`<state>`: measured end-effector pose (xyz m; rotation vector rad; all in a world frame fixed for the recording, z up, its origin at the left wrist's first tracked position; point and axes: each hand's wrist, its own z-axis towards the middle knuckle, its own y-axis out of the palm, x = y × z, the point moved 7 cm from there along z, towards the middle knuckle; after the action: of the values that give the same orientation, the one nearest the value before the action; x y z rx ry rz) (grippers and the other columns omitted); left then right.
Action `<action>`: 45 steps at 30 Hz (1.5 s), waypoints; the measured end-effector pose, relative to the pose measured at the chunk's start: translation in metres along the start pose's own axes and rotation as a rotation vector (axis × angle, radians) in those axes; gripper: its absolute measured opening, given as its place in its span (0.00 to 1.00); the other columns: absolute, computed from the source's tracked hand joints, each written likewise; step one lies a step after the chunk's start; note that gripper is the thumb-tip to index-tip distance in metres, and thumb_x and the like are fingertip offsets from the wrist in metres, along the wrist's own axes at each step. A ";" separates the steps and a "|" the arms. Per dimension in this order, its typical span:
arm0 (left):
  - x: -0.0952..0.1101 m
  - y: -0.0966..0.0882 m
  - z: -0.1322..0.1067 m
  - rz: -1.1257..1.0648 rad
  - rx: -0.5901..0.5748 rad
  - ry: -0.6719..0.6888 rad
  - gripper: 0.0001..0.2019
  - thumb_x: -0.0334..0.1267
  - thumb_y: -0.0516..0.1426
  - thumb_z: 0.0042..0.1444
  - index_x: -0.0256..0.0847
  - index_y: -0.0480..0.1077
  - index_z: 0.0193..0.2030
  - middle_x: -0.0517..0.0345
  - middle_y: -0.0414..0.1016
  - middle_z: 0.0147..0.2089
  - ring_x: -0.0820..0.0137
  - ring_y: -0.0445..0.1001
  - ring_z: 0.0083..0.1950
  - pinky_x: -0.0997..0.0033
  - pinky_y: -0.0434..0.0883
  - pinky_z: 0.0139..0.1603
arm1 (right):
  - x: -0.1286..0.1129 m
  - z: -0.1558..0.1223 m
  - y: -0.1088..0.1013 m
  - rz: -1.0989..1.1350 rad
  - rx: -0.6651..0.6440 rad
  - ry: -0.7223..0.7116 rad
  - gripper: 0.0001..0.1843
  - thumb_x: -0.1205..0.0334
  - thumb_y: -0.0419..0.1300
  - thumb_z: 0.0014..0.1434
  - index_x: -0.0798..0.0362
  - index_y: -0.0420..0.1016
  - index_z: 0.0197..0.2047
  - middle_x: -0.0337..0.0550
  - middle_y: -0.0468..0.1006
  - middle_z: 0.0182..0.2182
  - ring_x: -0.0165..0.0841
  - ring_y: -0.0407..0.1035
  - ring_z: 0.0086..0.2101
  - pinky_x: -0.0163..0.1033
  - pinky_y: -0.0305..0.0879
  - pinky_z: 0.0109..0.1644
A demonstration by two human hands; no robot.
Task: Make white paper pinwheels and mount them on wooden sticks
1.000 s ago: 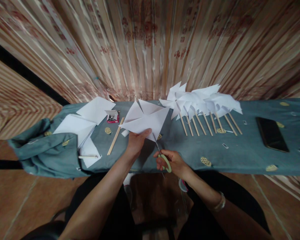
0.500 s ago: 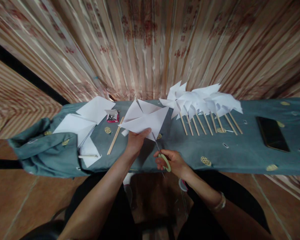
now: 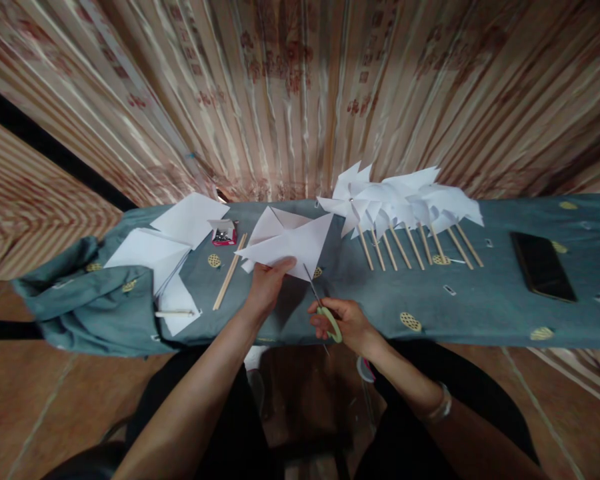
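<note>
My left hand [image 3: 269, 285] pinches the near edge of a white paper sheet [image 3: 293, 243], thumb on top. Slits run in from the sheet's edges, so its flaps stand slightly apart. In my right hand [image 3: 344, 319] is a pair of scissors [image 3: 330, 323] with pale green handles, fingers closed round them. Their blades point up and to the left, and the tips lie at the sheet's near right corner. To the right, several finished paper pinwheels [image 3: 397, 197] on wooden sticks rest in an overlapping row.
Left on the green cloth [image 3: 380, 313] lie a stack of white paper [image 3: 147, 252], a white pen [image 3: 175, 313], a small red box of pins [image 3: 224, 233] and loose wooden sticks [image 3: 230, 273]. A black phone [image 3: 543, 267] lies far right. A striped curtain [image 3: 290, 100] hangs behind.
My left hand and the paper have moved slightly left, and the paper has tilted a little. The scissors in my right hand have stayed nearly in place.
</note>
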<state>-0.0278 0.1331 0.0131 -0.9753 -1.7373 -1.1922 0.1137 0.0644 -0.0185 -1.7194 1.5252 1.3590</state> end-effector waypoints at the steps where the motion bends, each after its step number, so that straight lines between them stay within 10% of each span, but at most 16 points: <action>1: 0.000 0.000 0.000 0.000 -0.001 0.003 0.13 0.35 0.68 0.34 0.38 0.74 0.29 0.59 0.77 0.30 0.68 0.73 0.31 0.67 0.70 0.35 | 0.000 0.000 0.000 -0.002 0.002 0.005 0.21 0.49 0.73 0.37 0.54 0.74 0.29 0.32 0.72 0.15 0.23 0.62 0.17 0.31 0.56 0.22; 45: -0.009 0.009 -0.012 0.062 -0.114 -0.030 0.15 0.34 0.67 0.33 0.38 0.74 0.31 0.59 0.77 0.31 0.68 0.73 0.33 0.67 0.69 0.40 | -0.005 0.001 -0.006 -0.026 0.002 -0.037 0.25 0.43 0.71 0.38 0.54 0.74 0.32 0.33 0.72 0.16 0.24 0.63 0.17 0.31 0.57 0.22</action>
<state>-0.0140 0.1228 0.0111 -1.1119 -1.6644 -1.2540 0.1190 0.0695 -0.0162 -1.6983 1.4783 1.3685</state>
